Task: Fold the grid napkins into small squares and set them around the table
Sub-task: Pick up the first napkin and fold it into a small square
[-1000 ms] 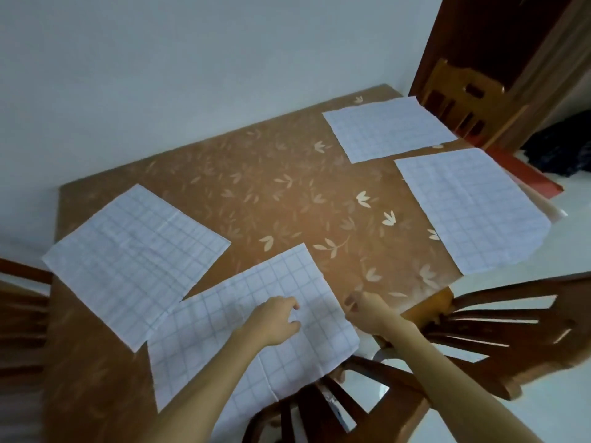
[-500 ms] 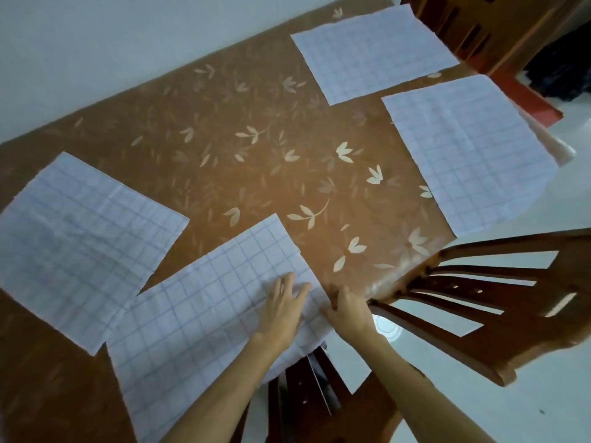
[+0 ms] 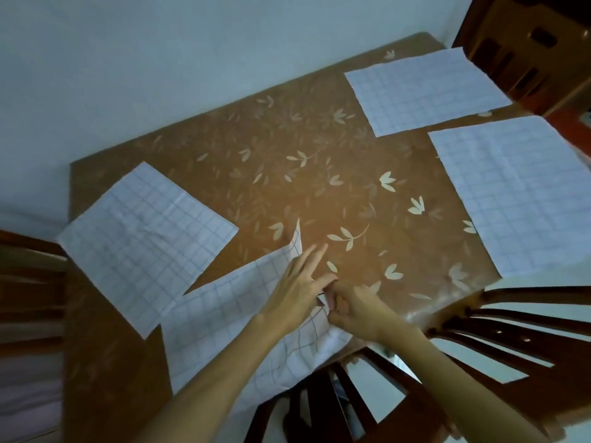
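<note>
Several white grid napkins lie on a brown leaf-patterned table (image 3: 319, 193). The nearest napkin (image 3: 230, 318) sits at the front edge, its far corner lifted and its right side rumpled. My left hand (image 3: 297, 282) lies on it with straight fingers pointing toward the raised corner. My right hand (image 3: 355, 308) pinches the napkin's right edge next to my left thumb. Another napkin (image 3: 144, 241) lies flat at the left. Two more lie flat at the right: one far (image 3: 422, 91) and one nearer (image 3: 515, 193), overhanging the edge.
A wooden chair back (image 3: 499, 330) stands at the table's front right corner, another chair (image 3: 319, 404) directly below my arms, a third (image 3: 524, 49) at the far right. A chair's edge (image 3: 28, 266) shows at the left. A pale wall runs behind the table.
My right hand has moved in and taken hold of the near napkin's right edge, pulling it up. The napkin's far corner has risen off the table. My left hand stays flat on it.
</note>
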Demonstrator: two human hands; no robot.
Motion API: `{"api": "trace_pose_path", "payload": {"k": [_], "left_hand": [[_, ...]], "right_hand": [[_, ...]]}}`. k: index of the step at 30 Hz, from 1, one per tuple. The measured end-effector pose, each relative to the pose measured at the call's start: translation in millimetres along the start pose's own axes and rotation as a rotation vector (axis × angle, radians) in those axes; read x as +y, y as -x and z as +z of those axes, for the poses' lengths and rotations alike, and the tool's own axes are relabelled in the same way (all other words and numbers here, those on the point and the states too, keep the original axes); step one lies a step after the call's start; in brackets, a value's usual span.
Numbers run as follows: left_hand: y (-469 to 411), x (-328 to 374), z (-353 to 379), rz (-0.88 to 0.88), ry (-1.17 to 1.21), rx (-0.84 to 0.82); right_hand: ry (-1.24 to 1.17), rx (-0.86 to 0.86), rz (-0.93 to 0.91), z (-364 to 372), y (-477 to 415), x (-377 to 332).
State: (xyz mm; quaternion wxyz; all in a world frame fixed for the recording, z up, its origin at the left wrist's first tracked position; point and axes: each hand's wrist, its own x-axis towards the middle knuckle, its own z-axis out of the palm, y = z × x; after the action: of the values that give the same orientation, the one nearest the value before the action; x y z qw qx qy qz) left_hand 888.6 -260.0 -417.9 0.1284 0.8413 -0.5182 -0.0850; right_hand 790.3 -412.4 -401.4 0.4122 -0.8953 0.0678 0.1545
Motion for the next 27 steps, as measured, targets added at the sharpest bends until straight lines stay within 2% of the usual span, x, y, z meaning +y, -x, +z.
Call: {"api": "trace_pose_path", "payload": {"k": [5,9,13,18,23,27], "left_hand": [[9.6,-26.2,-60.6,-0.022,-0.113,0.161],[32.1,-32.5,-106.6,0.001,-0.099,0.262],[63.9,-31.6,-151.0,-0.074,-0.068,0.33],[114.4,-32.4,-203.3,-0.196,-0.147,0.396],[168.2,-34.8,-252.6,-0.276,-0.177,0.507],[202.4,-42.5,-293.2,-0.394,-0.113,0.579]], "right_hand": [[0.012,0.064,-0.149,-41.5,0.1,-40.9],[0.098,0.1,-0.257,-67.2,3.3,-77.6],[0.208,0.143,-0.334,-90.7,10.3,-115.9],[0.323,0.187,-0.442,-110.8,22.1,-165.5],[0.464,0.309,-0.578,-132.7,32.6,-213.8],[0.523,0.379,-0.599,-150.3,35.8,-247.1]]}}
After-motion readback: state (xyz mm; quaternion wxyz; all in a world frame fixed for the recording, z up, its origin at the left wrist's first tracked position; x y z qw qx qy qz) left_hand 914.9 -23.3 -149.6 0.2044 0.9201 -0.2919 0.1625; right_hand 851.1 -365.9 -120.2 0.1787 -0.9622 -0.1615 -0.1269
